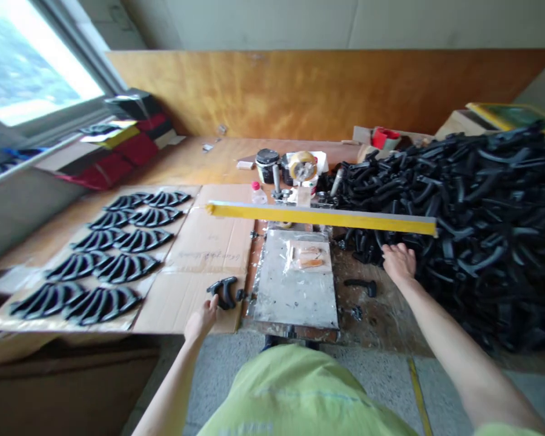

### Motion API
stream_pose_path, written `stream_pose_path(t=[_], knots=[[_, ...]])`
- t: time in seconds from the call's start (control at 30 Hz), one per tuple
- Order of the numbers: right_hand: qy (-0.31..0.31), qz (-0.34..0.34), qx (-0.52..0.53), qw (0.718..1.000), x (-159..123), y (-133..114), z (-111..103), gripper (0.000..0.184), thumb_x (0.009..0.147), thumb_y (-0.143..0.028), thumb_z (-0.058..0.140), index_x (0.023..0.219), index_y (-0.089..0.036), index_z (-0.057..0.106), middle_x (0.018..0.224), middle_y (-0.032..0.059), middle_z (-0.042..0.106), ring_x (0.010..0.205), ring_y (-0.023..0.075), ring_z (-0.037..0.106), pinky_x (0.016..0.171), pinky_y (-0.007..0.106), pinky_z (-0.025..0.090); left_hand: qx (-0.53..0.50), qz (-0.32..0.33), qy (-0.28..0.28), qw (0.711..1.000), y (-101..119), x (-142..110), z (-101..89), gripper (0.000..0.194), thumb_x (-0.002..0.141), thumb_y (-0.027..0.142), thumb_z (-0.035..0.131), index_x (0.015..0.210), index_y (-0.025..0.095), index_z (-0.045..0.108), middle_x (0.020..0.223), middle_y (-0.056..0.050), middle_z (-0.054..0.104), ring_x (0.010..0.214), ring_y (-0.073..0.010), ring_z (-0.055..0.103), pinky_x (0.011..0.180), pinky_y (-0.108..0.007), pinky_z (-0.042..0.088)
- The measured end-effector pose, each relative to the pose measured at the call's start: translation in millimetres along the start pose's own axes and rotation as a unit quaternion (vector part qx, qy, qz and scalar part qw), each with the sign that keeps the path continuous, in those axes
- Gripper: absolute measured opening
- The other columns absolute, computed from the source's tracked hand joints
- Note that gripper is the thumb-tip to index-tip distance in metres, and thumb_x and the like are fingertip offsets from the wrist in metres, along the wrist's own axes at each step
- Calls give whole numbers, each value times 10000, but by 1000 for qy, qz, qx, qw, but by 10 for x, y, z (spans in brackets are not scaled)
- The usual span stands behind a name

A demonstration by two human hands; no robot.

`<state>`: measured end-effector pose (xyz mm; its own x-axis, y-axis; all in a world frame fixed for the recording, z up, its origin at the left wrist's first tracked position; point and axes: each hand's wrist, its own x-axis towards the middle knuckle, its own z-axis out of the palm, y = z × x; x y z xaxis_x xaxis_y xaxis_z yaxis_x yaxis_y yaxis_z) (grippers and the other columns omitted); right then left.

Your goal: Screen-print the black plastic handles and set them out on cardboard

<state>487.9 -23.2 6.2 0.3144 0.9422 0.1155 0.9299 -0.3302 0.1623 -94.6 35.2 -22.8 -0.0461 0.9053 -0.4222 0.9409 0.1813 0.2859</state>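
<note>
My left hand (202, 320) reaches to a pair of black curved plastic handles (225, 292) lying on the cardboard sheet (200, 248); its fingertips touch them. My right hand (399, 261) rests palm down at the edge of a big heap of black handles (472, 212), fingers among the nearest pieces. Whether it grips one is hidden. Between my hands lies a grey metal plate (295, 281) under a yellow bar (322, 217). A single black handle (361, 286) lies beside the plate.
Several black handles (109, 254) lie in neat rows on the cardboard at left. A black tin (267, 165), tape roll (302, 166) and small bottle (257, 192) stand behind the bar. Red and black boxes (122, 145) sit by the window. A plywood wall closes the back.
</note>
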Motion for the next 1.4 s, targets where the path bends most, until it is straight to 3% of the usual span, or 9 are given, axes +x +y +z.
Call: stream_pose_path(t=[0.1,0.2,0.4,0.5,0.63,0.8,0.9,1.17,1.4], knots=[[43,-30,35,998,31,-49,-97,227,889,-242,449,977,-178,649,928,128,652,971,286,496,779,395,353,-57,-78,41,995,-66,-84,4,450,895,496,289,849,217,640,669,-49,652,659,-213,638,637,-289,432],[28,-104,143,984,139,-436,-354,247,895,-349,476,960,-184,648,927,104,666,907,246,557,764,339,389,-164,-57,92,980,85,-93,-35,499,889,563,286,742,212,608,586,-18,611,611,-188,602,591,-259,405],[-170,-199,289,921,535,-1891,-784,245,844,-384,555,773,-193,691,745,29,695,694,163,615,618,243,382,-352,97,138,921,998,87,-442,462,858,586,390,782,188,612,507,33,526,461,-121,483,480,-220,345],[-202,-172,283,922,702,-2290,-753,220,804,-366,615,755,-176,713,734,41,703,698,168,626,601,235,387,-424,174,147,877,1459,101,-772,412,854,561,447,827,182,608,513,46,517,455,-96,458,482,-202,354],[-149,-140,372,906,689,-2214,-577,283,853,-264,559,1097,-187,681,882,41,731,780,162,653,696,252,460,-513,232,155,812,1836,-24,-1137,371,853,531,500,880,174,597,512,53,518,436,-77,430,456,-188,343],[-12,-302,341,890,399,-1909,-347,345,830,-218,613,1172,-229,654,1184,58,667,1125,215,560,986,392,395,-576,281,152,753,2032,-182,-1293,360,861,544,497,803,191,540,546,49,531,450,-67,444,462,-182,363],[10,-300,281,911,228,-1962,-284,362,885,-202,537,1236,-247,614,1238,43,640,1152,213,530,974,396,372,-602,292,140,730,2130,-177,-1302,411,863,586,454,751,195,514,569,35,548,463,-72,465,467,-188,382],[2,-245,211,946,-59,-2167,-288,481,929,-160,359,1388,-257,462,1434,20,462,1309,228,380,993,400,314,-600,296,129,732,2218,-88,-1296,444,877,533,440,628,176,532,522,14,535,461,-80,464,461,-196,379],[-4,-250,247,936,-46,-2175,-252,470,920,-178,393,1378,-243,476,1425,16,472,1341,218,362,1083,400,267,-599,287,118,738,2165,-185,-1243,363,859,488,469,784,169,627,558,14,557,478,-95,489,477,-211,408]])
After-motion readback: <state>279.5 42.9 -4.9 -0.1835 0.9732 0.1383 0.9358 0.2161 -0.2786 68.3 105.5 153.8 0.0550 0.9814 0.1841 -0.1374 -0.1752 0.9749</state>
